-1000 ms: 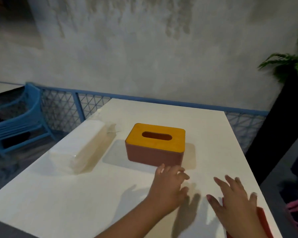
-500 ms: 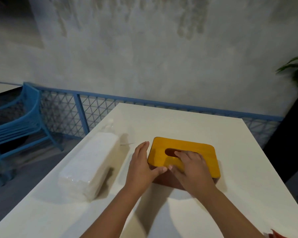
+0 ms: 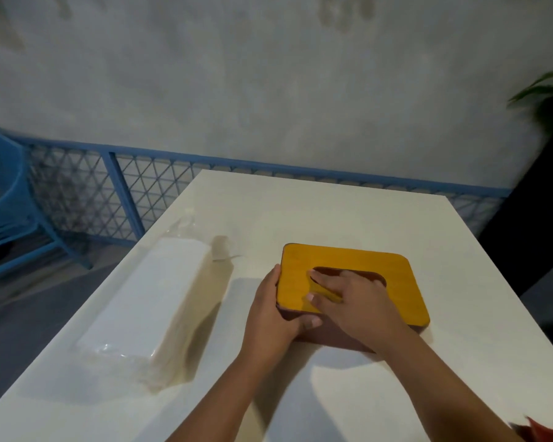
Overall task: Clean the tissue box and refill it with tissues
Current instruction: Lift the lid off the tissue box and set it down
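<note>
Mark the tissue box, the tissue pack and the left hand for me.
tissue box (image 3: 403, 291): head view, on its yellow lid, right of the slot.
tissue pack (image 3: 147, 301): head view, middle of its white top.
left hand (image 3: 268, 317): head view, back of the hand.
</note>
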Demonstrator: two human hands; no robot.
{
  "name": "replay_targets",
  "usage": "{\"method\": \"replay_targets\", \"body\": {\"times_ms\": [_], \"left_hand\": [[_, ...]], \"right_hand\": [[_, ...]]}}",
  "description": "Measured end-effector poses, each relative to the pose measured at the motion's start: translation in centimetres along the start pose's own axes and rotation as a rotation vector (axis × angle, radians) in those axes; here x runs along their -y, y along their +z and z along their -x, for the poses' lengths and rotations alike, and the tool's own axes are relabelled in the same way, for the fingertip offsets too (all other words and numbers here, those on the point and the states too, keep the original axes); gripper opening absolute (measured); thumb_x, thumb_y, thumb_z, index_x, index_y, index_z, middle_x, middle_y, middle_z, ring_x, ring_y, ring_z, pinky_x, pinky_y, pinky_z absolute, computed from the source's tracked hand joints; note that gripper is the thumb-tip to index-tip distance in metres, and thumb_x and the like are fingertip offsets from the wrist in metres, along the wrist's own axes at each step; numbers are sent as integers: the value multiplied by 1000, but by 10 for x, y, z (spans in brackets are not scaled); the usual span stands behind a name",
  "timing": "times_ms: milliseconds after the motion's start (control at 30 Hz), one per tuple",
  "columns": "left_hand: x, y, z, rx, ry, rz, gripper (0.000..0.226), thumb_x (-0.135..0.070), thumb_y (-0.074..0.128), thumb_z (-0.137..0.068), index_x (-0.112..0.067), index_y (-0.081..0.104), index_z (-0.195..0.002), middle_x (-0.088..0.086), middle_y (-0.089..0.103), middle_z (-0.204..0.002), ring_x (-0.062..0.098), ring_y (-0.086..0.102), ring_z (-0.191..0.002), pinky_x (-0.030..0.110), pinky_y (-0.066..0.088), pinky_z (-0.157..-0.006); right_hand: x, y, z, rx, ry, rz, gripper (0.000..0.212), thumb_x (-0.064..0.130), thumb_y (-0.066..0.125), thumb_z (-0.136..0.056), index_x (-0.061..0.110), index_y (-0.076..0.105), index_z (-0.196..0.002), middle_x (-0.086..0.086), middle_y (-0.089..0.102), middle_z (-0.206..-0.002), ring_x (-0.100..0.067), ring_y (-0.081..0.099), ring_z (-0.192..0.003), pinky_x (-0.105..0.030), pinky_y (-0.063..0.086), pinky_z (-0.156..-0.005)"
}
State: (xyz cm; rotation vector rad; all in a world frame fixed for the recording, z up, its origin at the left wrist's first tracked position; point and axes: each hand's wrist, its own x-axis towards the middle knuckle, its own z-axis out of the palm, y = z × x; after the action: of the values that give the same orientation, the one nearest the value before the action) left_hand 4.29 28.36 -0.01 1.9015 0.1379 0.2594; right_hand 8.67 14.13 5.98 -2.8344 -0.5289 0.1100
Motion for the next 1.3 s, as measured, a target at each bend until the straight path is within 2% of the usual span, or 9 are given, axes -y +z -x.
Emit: {"method": "replay_targets", "body": {"times_ms": [100,400,500,600,733,867,967,1100,1300], "left_hand": [[-1,0,1,-2,20,50,74,-19,86,-61,-53,37,-104,-35,45,-104,-31,43,-93,-4,37,-72],[2,0,3,-8,67,78,72,-23,83,-65,-54,33,-106,-35,44,-105,-32,41,-94,-6,36,-71],[6,-1,2,-7,65,87,76,-25,85,-63,-52,37,-114,-31,49,-112,-24,46,-100,-2,39,-77],[9,1,4,-25,37,104,90,-29,87,-58,-33,39,-135,-18,52,-128,-11,50,-113,9,43,-90],[0,2,9,-83,77,10,85,-19,85,-64,-33,34,-130,-34,39,-118,-25,43,-103,-4,34,-83],[-13,4,16,-175,127,-177,92,-53,69,-69,-20,29,-145,-10,31,-147,-1,24,-133,12,17,-106],[-24,17,19,-294,185,-167,85,-59,50,-69,-17,37,-142,-4,33,-147,-3,21,-130,11,16,-105],[-43,51,28,-425,304,-163,63,-43,50,-75,-15,50,-132,0,40,-142,5,29,-129,34,28,-109],[-76,127,52,-332,599,-183,40,-28,51,-82,-22,51,-121,-4,44,-131,11,41,-121,24,31,-106]], "right_hand": [[1,-2,-2,10,2,-24,48,58,38,-91,44,41,-136,2,60,-103,-15,55,-99,-36,42,-94],[1,4,-3,-15,20,-99,48,59,39,-90,44,42,-136,7,61,-103,-12,55,-96,-35,44,-94],[-1,3,-2,-22,22,-163,49,59,42,-88,43,44,-135,8,58,-126,-15,53,-114,-38,40,-102],[-5,-6,0,-47,6,-334,49,59,50,-84,45,48,-131,10,51,-139,-15,47,-126,-39,37,-108],[-20,-27,6,-142,-20,-398,47,55,56,-81,44,53,-127,9,62,-119,-15,56,-111,-37,42,-102],[-52,-41,19,-245,29,-411,45,52,59,-81,46,54,-125,11,50,-77,-17,52,-87,-35,41,-86],[-87,-43,35,-299,83,-413,45,49,61,-82,44,54,-126,14,44,-73,-13,47,-79,-32,37,-81],[-131,-37,61,-311,144,-508,43,45,65,-80,38,60,-122,7,46,-73,-18,51,-77,-38,43,-82],[-192,-31,90,-257,198,-399,42,46,62,-83,39,58,-124,11,40,-70,-16,50,-82,-34,40,-85]]}}
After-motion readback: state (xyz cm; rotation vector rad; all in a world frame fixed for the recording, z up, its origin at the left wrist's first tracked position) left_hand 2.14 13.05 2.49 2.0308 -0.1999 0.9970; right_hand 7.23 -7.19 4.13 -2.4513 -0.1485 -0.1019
